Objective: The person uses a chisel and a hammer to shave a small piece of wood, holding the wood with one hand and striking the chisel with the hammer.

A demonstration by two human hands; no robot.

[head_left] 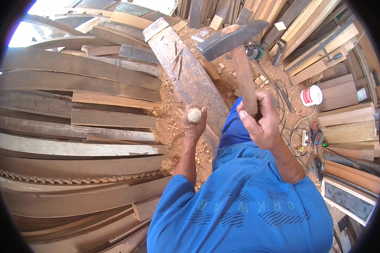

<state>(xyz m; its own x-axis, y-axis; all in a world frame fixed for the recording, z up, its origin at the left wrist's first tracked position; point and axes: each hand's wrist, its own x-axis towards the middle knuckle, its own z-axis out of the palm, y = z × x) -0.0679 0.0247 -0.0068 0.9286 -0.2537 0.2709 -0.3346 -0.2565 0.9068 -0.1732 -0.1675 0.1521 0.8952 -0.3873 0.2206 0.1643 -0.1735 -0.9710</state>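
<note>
In my right hand a hammer is held up by its wooden handle. Its dark steel head is raised above the bench, and my fingers close round the lower end of the handle. My left hand is wrapped round a wooden handle, of which only the pale round end shows; whatever lies below it is hidden. Beneath and beyond both hands runs a worn wooden bench plank, with thin wood slivers lying on it.
Stacked boards fill the left side, and more timber lines the right. Wood shavings cover the floor. On the right stand a white and red bucket, cables, a hand saw and a green power tool.
</note>
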